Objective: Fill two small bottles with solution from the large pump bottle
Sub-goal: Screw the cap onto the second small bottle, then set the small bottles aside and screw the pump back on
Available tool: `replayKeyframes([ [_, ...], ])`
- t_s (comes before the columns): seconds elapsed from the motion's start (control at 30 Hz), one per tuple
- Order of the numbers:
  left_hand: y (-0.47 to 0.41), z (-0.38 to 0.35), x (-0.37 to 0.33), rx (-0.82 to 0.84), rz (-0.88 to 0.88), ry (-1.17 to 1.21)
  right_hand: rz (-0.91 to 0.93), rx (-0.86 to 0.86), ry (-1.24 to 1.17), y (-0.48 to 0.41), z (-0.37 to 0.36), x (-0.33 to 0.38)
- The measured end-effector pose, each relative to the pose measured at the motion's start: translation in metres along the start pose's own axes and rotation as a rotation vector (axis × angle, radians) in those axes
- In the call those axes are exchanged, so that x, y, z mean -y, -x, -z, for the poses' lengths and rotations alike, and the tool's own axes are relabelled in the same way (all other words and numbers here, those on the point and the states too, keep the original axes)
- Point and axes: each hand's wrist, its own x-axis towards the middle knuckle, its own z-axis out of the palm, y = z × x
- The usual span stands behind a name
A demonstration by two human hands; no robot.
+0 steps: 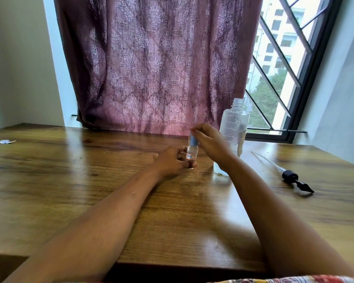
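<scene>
Standing upright on the wooden table (110,180), near its far middle, 1 small bottle (192,153) of clear plastic is seen, with a red-and-white label (190,156) on its lower body and a blue cap (193,141) on top. Its lower part is gripped by the left hand (172,160), whose fingers and thumb are curled round the base. The top of the cap is pinched from above by the fingertips of the right hand (208,141). Whether liquid is inside the small bottle cannot be told.

Just to the right, behind the right hand, the large bottle (234,127) is placed upright; it is clear, and its threaded neck is left open. Its pump (290,176), black-headed with a long pale tube, is laid flat on the table further right, well apart from the bottle. A pale, blurred object (220,170) is partly hidden by the right wrist at the large bottle's foot; what it is cannot be told.

At the far left of the table 1 small white scrap (5,141) is seen. Behind the table a patterned maroon curtain (155,64) is hung, and beside it a barred window (282,58) is left uncovered.
</scene>
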Motion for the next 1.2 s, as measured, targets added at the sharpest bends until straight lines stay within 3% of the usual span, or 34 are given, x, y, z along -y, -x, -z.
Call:
replayKeyframes([
  [0.13, 0.001, 0.010, -0.002, 0.011, 0.027, 0.151, 0.062, 0.104, -0.135, 0.002, 0.004, 0.005],
  [0.4, 0.001, 0.010, -0.002, 0.091, 0.023, 0.225, 0.024, -0.002, -0.210, 0.004, 0.008, 0.004],
  [0.6, 0.002, 0.014, -0.008, 0.120, 0.003, 0.357, 0.028, 0.133, -0.314, 0.007, -0.001, 0.007],
  [0.8, 0.008, 0.011, -0.018, 0.055, 0.007, 0.242, -0.049, -0.014, -0.302, 0.007, -0.002, 0.005],
  [1.0, 0.004, 0.006, -0.016, -0.071, 0.056, -0.131, -0.073, -0.176, -0.138, 0.006, -0.012, 0.002],
  [1.2, 0.004, 0.011, -0.008, -0.185, 0.088, -0.168, -0.134, -0.104, -0.067, 0.010, -0.022, -0.006],
])
